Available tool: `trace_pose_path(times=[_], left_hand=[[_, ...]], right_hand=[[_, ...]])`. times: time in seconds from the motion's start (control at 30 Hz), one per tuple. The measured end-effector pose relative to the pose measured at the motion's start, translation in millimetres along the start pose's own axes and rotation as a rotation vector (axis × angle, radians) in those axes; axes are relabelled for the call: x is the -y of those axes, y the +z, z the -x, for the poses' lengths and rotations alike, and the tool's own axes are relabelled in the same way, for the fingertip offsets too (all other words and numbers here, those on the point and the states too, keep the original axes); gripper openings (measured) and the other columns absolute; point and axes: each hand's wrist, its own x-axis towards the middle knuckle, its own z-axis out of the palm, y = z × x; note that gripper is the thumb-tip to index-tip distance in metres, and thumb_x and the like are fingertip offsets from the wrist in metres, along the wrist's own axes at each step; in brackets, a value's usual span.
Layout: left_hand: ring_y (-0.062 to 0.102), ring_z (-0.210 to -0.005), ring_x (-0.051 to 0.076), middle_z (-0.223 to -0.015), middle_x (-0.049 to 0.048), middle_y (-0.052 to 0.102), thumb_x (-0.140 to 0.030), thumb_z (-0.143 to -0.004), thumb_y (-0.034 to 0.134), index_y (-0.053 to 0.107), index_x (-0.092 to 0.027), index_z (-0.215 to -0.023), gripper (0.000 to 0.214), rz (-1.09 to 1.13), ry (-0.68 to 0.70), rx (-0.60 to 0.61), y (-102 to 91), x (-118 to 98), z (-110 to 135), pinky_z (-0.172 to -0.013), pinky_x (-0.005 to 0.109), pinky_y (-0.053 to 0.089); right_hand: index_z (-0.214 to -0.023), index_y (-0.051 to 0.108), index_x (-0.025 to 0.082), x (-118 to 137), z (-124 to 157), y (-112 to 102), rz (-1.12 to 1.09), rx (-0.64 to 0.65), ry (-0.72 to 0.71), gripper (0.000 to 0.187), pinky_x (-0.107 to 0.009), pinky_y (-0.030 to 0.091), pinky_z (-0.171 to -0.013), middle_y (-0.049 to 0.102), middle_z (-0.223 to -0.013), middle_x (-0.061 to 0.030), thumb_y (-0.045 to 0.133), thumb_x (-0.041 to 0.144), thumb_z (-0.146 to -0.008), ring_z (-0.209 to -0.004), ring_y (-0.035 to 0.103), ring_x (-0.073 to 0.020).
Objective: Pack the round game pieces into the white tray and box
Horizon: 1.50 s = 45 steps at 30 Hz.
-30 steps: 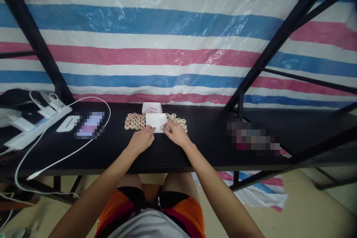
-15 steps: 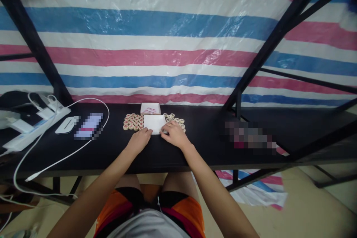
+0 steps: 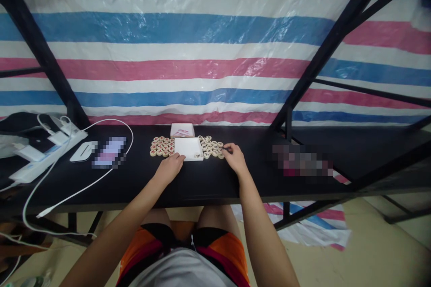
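A white open box (image 3: 188, 144) lies on the black table, with a single xiangqi piece (image 3: 197, 156) in its near right corner. My left hand (image 3: 170, 167) grips the box's near left corner, its fingers closed there. Round pieces with red characters (image 3: 163, 146) stand in rows left of the box. To its right are pieces with dark characters (image 3: 209, 145). At the right end of these is my right hand (image 3: 235, 158), thumb and forefinger apart, with a dark gap between them. Its fingertips reach the outermost pieces; no held piece shows.
Behind the box sits a smaller white tray (image 3: 182, 129) with pinkish paper. A phone (image 3: 110, 151), a white device (image 3: 82, 151), a power strip (image 3: 47, 157) and a looping cable (image 3: 74, 189) lie left. A blurred object (image 3: 303, 161) is on the right. Black frame posts (image 3: 303, 89) flank the table.
My right hand has moved from the box's near right corner rightward to the dark-character pieces. A piece now lies uncovered in the box. My left hand stays at the box corner.
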Motion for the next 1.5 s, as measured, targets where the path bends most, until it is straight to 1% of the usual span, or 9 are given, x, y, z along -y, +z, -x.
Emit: trace_pose_path(times=[0.27, 0.4, 0.5, 0.63, 0.73, 0.97, 1.17, 1.37, 1.5], left_hand=[[0.062, -0.088, 0.018, -0.102, 0.007, 0.061, -0.022, -0.095, 0.036, 0.058, -0.021, -0.114, 0.029, 0.012, 0.002, 0.009, -2.7, 0, 0, -0.072, 0.025, 0.047], [0.062, -0.088, 0.017, -0.101, 0.0065, 0.061, -0.022, -0.094, 0.036, 0.058, -0.021, -0.113, 0.029, 0.001, 0.007, 0.015, -2.9, -2, 0, -0.072, 0.025, 0.047], [0.062, -0.088, 0.018, -0.1, 0.0069, 0.061, -0.021, -0.095, 0.035, 0.057, -0.02, -0.113, 0.029, -0.008, 0.017, 0.015, -3.2, -3, 0, -0.073, 0.026, 0.048], [0.063, -0.087, 0.018, -0.099, 0.0075, 0.061, -0.022, -0.095, 0.035, 0.058, -0.019, -0.113, 0.029, 0.001, 0.018, 0.015, -2.9, -4, 0, -0.074, 0.027, 0.048], [0.062, -0.088, 0.018, -0.099, 0.008, 0.061, -0.02, -0.095, 0.035, 0.058, -0.018, -0.111, 0.029, 0.029, 0.019, 0.008, -2.2, -4, 0, -0.074, 0.028, 0.049], [0.062, -0.089, 0.019, -0.1, 0.009, 0.061, -0.021, -0.095, 0.034, 0.059, -0.015, -0.108, 0.029, 0.031, 0.022, -0.003, 0.1, -2, 0, -0.076, 0.027, 0.048], [0.062, -0.088, 0.018, -0.1, 0.0082, 0.061, -0.022, -0.095, 0.035, 0.06, -0.017, -0.108, 0.029, 0.015, 0.031, -0.017, 1.3, 0, 0, -0.074, 0.027, 0.047], [0.062, -0.089, 0.018, -0.101, 0.008, 0.062, -0.023, -0.095, 0.034, 0.06, -0.017, -0.109, 0.029, 0.011, 0.015, -0.005, -0.8, 1, 1, -0.073, 0.026, 0.047], [0.062, -0.089, 0.018, -0.101, 0.0079, 0.062, -0.024, -0.096, 0.033, 0.06, -0.017, -0.109, 0.03, 0.002, 0.013, 0.007, -3.9, 0, 1, -0.073, 0.026, 0.047]], right_hand=[[-0.088, 0.06, 0.022, 1, 30, 2, 0.35, 0.042, -0.151, 0.011, -0.031, 0.038, -0.074, 0.06, -0.096, -0.006, 0.053, 0.025, -0.08, -0.086, 0.054, -0.0215], [-0.086, 0.059, 0.02, 3, 27, -1, 0.345, -0.047, -0.171, 0.011, -0.03, 0.038, -0.073, 0.061, -0.089, -0.0063, 0.049, 0.024, -0.084, -0.083, 0.054, -0.0209], [-0.09, 0.059, 0.018, 19, 27, 1, 0.258, -0.136, -0.266, 0.014, -0.033, 0.039, -0.078, 0.062, -0.092, -0.0082, 0.049, 0.027, -0.086, -0.086, 0.054, -0.0223], [-0.096, 0.061, 0.019, 60, 34, 22, 0.156, 0.065, -0.582, 0.017, -0.035, 0.038, -0.087, 0.065, -0.099, -0.0075, 0.047, 0.027, -0.09, -0.096, 0.054, -0.0224], [-0.095, 0.063, 0.021, 80, 39, 39, 0.185, 0.202, -0.649, 0.018, -0.034, 0.039, -0.084, 0.067, -0.094, -0.0059, 0.046, 0.024, -0.09, -0.095, 0.055, -0.0217], [-0.089, 0.066, 0.02, 74, 44, 42, 0.283, 0.197, -0.66, 0.019, -0.036, 0.036, -0.09, 0.066, -0.085, -0.0058, 0.048, 0.026, -0.089, -0.092, 0.054, -0.0211], [-0.086, 0.067, 0.02, 71, 45, 38, 0.227, 0.077, -0.586, 0.021, -0.038, 0.035, -0.095, 0.063, -0.106, -0.0083, 0.048, 0.028, -0.089, -0.103, 0.051, -0.0231], [-0.101, 0.064, 0.017, 53, 38, 31, 0.303, -0.086, -0.196, 0.027, -0.039, 0.04, -0.081, 0.062, -0.103, -0.0148, 0.044, 0.014, -0.084, -0.095, 0.052, -0.0271], [-0.093, 0.066, 0.017, 46, 39, 33, 0.373, -0.124, -0.123, 0.021, -0.039, 0.04, -0.074, 0.061, -0.096, -0.0168, 0.049, 0.017, -0.081, -0.089, 0.052, -0.028]])
